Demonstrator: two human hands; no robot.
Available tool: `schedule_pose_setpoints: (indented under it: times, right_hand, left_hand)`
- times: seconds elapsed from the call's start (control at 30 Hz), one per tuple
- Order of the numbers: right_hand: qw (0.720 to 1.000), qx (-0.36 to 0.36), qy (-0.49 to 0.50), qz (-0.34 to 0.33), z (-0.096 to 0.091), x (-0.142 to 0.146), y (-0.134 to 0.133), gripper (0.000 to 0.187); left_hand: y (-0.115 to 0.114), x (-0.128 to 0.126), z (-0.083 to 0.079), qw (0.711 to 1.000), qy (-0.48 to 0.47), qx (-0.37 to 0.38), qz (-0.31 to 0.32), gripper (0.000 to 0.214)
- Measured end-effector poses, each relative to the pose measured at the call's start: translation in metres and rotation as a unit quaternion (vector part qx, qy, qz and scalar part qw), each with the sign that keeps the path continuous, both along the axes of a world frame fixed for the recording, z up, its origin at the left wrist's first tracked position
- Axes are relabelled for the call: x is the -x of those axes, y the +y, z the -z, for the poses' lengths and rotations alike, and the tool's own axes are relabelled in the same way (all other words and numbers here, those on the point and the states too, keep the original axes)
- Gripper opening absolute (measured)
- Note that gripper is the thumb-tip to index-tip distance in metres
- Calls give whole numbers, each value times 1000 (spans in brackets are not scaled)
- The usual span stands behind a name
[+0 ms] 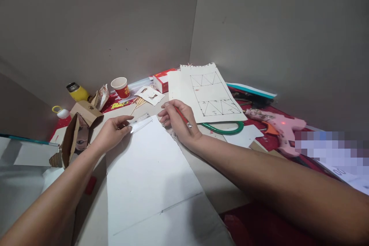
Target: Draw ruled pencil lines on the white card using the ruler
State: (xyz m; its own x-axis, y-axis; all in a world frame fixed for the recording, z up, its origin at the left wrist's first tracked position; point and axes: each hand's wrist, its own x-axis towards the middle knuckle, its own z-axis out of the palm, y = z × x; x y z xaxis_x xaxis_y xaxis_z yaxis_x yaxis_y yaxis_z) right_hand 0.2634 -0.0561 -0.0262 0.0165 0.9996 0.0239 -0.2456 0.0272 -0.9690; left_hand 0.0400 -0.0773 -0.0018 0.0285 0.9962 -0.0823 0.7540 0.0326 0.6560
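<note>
My left hand (pixel 113 132) pinches a clear plastic ruler (pixel 142 123) at the far end of a long white sheet (pixel 144 173). A pencil line crosses the near part of that sheet, with a small mark on it. My right hand (pixel 181 123) rests by the sheet's far right corner, a red pencil (pixel 181 115) lying in its grip and pointing back toward the wrist. Just beyond this hand lies a paper with a drawing (pixel 213 92) of triangles between straight lines. A green loop handle (pixel 225 127) sticks out from under the drawing.
On the right lies a pink glue gun (pixel 284 125) with a lit red light. Toward the back are a paper cup (pixel 120 87), a red and white box (pixel 162 80) and wooden sticks (pixel 140 102). A yellow bottle (pixel 77 92) and torn cardboard (pixel 86 113) are at the left. Grey walls enclose the table.
</note>
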Motion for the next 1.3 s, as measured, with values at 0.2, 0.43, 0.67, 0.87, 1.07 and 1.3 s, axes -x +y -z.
schedule_pose_setpoints:
  times: [0.2, 0.43, 0.67, 0.87, 1.07, 1.3]
  right_hand:
    - [1000, -12, -14, 0, -1, -2, -2, 16]
    - [996, -42, -25, -75, -3, 4, -14, 25]
    - [997, -65, -25, -38, 2, 3, -14, 26]
    - [1000, -24, -7, 1, 9, 2, -2, 17]
    - [1000, -21, -18, -9, 11, 2, -3, 17]
    - [999, -29, -37, -15, 14, 1, -2, 13]
  left_hand:
    - [-2, 3, -19, 993, -120, 9, -8, 48]
    - [-9, -22, -37, 969, -245, -6, -33, 45]
    - [-6, -4, -31, 982, -187, 0, -35, 41]
    - [0, 23, -11, 994, -95, -8, -45, 36]
    - [0, 12, 5, 997, -47, -40, -35, 33]
    - [2, 3, 8, 997, -21, -65, -40, 33]
